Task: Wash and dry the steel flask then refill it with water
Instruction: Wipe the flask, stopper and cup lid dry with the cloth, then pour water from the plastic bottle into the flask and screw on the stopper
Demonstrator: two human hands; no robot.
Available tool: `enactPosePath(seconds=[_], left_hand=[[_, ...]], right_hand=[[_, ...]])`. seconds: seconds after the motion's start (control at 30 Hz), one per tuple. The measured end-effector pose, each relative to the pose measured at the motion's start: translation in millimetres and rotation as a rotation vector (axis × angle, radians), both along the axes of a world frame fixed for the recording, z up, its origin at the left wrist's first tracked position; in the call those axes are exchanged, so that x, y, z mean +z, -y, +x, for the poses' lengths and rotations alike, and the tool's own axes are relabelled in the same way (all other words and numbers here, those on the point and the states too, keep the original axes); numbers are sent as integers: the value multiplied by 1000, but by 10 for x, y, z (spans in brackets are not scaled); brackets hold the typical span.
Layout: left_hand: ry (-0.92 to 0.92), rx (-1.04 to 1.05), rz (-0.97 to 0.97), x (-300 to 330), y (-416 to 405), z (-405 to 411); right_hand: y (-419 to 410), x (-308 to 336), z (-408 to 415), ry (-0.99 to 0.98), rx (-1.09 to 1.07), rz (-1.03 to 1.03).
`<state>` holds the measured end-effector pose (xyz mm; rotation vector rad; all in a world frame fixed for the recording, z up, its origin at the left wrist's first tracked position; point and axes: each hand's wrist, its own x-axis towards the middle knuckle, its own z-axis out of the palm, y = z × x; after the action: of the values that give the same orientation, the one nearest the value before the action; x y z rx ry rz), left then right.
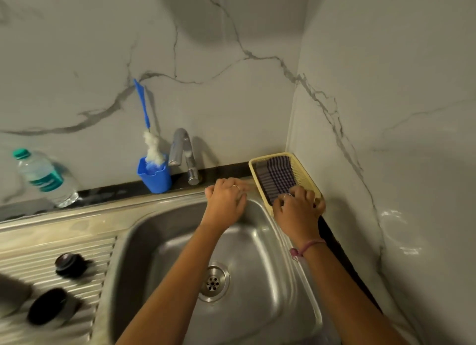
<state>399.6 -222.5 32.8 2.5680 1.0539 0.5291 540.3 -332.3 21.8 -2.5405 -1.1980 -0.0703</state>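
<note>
two hands at right of frame | drying step | right hand fingers curled on checked cloth in basket | left hand loosely curled, nothing held | next: cloth to be lifted to flask, lower left

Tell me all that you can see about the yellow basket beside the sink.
The yellow basket looks like pale plastic, rectangular, with perforated walls and a smooth rim. It sits in the corner where the two marble walls meet, right of the sink. A folded checked cloth, dark and white, lies inside it. The right hand rests over its near end, with fingers curled on the cloth and the rim. The left hand does not touch it.
</note>
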Motion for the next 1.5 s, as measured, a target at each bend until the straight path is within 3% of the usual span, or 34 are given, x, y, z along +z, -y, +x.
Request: enactPosePath(seconds=[0.37,0.73,0.9,1.1,1.4,1.5], left_hand=[[45,167,-82,-47,411,-1285],[63,146,-155,230,279,-2518],[81,85,-121,895,-82,-3169],[-30,98,-36,1544,-702,-3900],[-168,162,16,1738,-1860,-4621],[-289,142,35,1662,-2184,-4681]], right_hand=[[-32,118,-894,-114,229,216],[-365,37,-2133,-324,371,134],[-720,213,-2630,-613,461,250],[-1198,373,-3120,-877,484,373],[-2029,479,-3741,-937,480,353],[-2260,504,-3865,-938,478,334]])
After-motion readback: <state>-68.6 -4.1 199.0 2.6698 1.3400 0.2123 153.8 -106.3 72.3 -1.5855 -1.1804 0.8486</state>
